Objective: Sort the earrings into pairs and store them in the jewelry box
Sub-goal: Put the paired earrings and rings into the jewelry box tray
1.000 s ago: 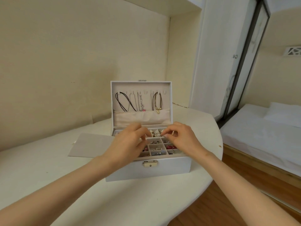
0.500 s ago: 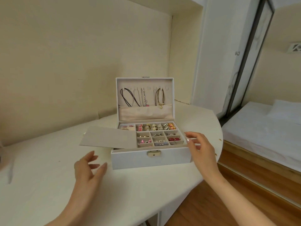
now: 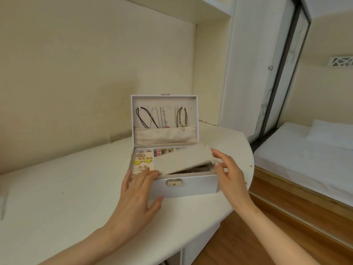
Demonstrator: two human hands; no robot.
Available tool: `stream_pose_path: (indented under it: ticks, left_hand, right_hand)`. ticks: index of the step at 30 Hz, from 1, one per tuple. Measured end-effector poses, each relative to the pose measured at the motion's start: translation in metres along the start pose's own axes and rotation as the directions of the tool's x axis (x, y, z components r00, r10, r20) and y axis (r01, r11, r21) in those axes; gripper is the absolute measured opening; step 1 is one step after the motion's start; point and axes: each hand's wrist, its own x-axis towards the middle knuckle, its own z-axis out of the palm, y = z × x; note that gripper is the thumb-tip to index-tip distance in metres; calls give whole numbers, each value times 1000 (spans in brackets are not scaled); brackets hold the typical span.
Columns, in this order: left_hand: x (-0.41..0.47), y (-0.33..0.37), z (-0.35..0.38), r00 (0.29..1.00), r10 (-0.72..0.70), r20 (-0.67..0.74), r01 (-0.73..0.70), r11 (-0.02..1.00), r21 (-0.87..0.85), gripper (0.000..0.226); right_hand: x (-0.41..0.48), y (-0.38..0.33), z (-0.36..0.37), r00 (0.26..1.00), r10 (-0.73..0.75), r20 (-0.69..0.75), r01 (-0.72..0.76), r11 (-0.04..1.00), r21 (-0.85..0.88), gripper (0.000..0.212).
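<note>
- Jewelry box [image 3: 196,188], white, stands open on the white bench [image 3: 66,188], with its gold latch [image 3: 174,182] facing the person.
- Its lid [image 3: 192,115] stands upright behind the tray. Necklaces [image 3: 147,119] hang inside it from a row of hooks, and their lower ends drop toward a beige fabric pocket [image 3: 164,135].
- Earrings [image 3: 142,161] lie in the tray's long left compartment. A yellow pair sits side by side in the middle, with small gold pieces above and below it.
- More small pieces, one of them pink, show in the back row of compartments; they are too small to name.
- A flat beige cover panel [image 3: 183,159] lies tilted over the right compartments. Its right end is raised and blurred, and dark dividers show beneath it.
- The left hand [image 3: 137,190] is spread flat with straight fingers and holds nothing. Its fingertips rest on the tray's front left corner, at the near corner of the panel. Its thumb reaches out along the base of the box front.
- The right hand [image 3: 231,175] is wide open with relaxed, parted fingers, at the right end of the panel and the right wall of the box. The blur hides whether it touches the panel.
- A bed [image 3: 305,155] with a white pillow [image 3: 328,134] stands to the right, beyond a strip of wooden floor [image 3: 248,236].
</note>
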Motion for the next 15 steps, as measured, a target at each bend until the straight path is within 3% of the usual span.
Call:
stream_pose_path:
  ticks: [3,7,11,15]
  left_hand:
    - [9,0,-4,1000,-12,-7,12,1000,9,53]
    - [33,1,-12,981,-31,192,33,999,-7,91]
    - [71,8,-6,870,-25,493,45,999,-28,47]
    - [79,10,6,827,28,562,-57,998,33,47]
  right_hand:
    - [4,4,0,997,-37,69,46,991,-127,26]
    - [14,0,1,968,-130,213,216,863,-457,38]
    - [32,-14,6,896,22,443,264,776,-573,40]
    - [35,-16,10,877,64,477,294,715,-635,44]
